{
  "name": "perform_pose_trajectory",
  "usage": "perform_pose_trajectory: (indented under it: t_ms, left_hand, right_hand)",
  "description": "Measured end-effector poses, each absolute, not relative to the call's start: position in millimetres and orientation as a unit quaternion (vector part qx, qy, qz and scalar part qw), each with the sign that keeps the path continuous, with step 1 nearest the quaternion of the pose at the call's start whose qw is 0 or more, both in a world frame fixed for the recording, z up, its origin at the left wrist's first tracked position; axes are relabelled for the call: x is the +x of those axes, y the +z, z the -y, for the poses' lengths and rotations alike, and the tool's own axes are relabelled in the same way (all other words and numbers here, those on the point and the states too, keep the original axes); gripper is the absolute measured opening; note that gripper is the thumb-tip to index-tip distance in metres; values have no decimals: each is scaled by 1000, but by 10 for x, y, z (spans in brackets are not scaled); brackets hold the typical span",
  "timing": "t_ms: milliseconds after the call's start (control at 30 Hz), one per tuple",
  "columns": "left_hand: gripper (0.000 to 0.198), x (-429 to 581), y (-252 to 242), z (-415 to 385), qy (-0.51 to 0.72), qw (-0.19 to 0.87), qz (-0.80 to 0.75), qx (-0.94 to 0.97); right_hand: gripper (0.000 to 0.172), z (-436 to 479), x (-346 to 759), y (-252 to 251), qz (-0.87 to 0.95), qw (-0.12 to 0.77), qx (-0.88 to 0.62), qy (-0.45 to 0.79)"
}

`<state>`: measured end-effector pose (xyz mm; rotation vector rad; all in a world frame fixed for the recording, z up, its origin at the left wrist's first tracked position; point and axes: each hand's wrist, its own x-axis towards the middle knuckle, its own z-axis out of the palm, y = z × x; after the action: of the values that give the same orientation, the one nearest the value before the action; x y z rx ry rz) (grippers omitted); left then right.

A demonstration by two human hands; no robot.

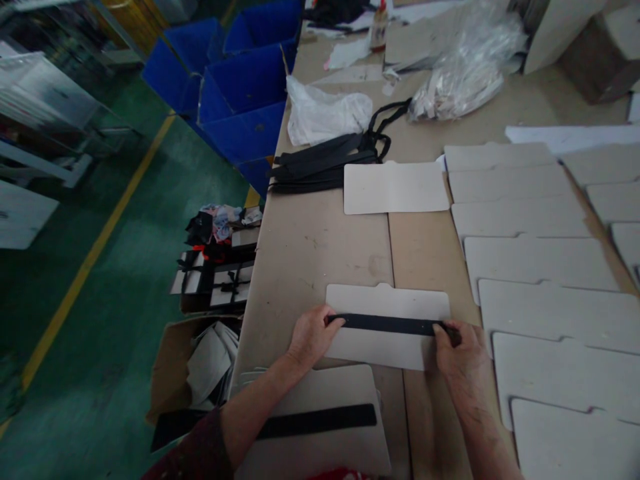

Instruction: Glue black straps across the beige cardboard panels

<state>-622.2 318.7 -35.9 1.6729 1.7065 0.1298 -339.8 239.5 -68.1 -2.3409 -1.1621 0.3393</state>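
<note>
A black strip [385, 324] is stretched level between my two hands, over a pale grey tabbed board [395, 299] on the table. My left hand [313, 337] pinches the strip's left end between thumb and fingers. At the other end, my right hand [463, 350] grips it with the fingers curled. Whether the strip touches the board all along, I cannot tell. Nearer to me, partly behind my left forearm, lies a stack of boards [330, 387] whose top one bears a black strip [325, 421] across it.
Overlapping rows of grey boards [540, 260] cover the table's right side. Beyond the work lie a single board [395, 188], a bundle of black strips [320, 163] and plastic bags [330, 110]. Blue bins [245, 93] and a cardboard box [173, 360] stand left of the table edge.
</note>
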Motion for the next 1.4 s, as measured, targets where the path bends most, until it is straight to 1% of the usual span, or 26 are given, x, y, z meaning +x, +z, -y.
perform_pose_trajectory:
  t_ms: [100, 167, 200, 267, 300, 400, 533, 633, 733, 933, 1067, 1133, 1233, 1300, 1333, 1400]
  left_hand:
    - [18, -6214, -369, -3189, 43, 356, -671, 649]
    - [16, -6204, -363, -3189, 49, 335, -683, 647]
    - [17, -6195, -357, -3188, 58, 313, -688, 652]
    - [27, -6172, -345, -3183, 78, 267, -684, 674]
    - [27, -6157, -342, -3178, 84, 257, -673, 689]
    - [9, -6110, -358, -3159, 76, 296, -629, 715]
    - [11, -6066, -403, -3152, 83, 318, -628, 705]
    - [9, -6061, -420, -3178, 91, 322, -634, 697]
    - [13, -6071, -434, -3203, 83, 333, -637, 690]
    - [11, -6051, -448, -3195, 62, 332, -631, 698]
    - [13, -6059, -418, -3215, 60, 343, -624, 699]
    - [16, -6100, -400, -3215, 69, 345, -613, 708]
    - [3, -6182, -377, -3163, 80, 315, -635, 701]
    - [22, -6216, -363, -3108, 76, 283, -683, 669]
    - [28, -6221, -356, -3086, 70, 274, -705, 651]
    - [33, -6209, -343, -3066, 60, 279, -729, 622]
  right_hand:
    - [43, -2399, -3403, -665, 434, 249, -857, 119]
    - [42, -2402, -3421, -641, 442, 247, -855, 108]
    - [40, -2403, -3435, -626, 449, 244, -854, 102]
    - [36, -2403, -3470, -596, 465, 228, -849, 104]
    - [34, -2403, -3488, -583, 474, 217, -846, 111]
    - [30, -2408, -3518, -564, 488, 201, -838, 140]
    - [30, -2444, -3489, -557, 459, 187, -849, 186]
    - [37, -2489, -3469, -532, 427, 198, -853, 228]
    - [43, -2522, -3482, -514, 414, 212, -853, 236]
    - [39, -2524, -3494, -578, 432, 204, -851, 221]
    - [38, -2519, -3434, -613, 427, 210, -846, 239]
    - [40, -2499, -3400, -604, 424, 228, -845, 233]
    - [51, -2440, -3378, -569, 433, 222, -855, 181]
    - [61, -2410, -3379, -548, 444, 189, -863, 149]
    - [64, -2407, -3378, -542, 446, 174, -866, 143]
    - [68, -2432, -3361, -544, 431, 158, -875, 154]
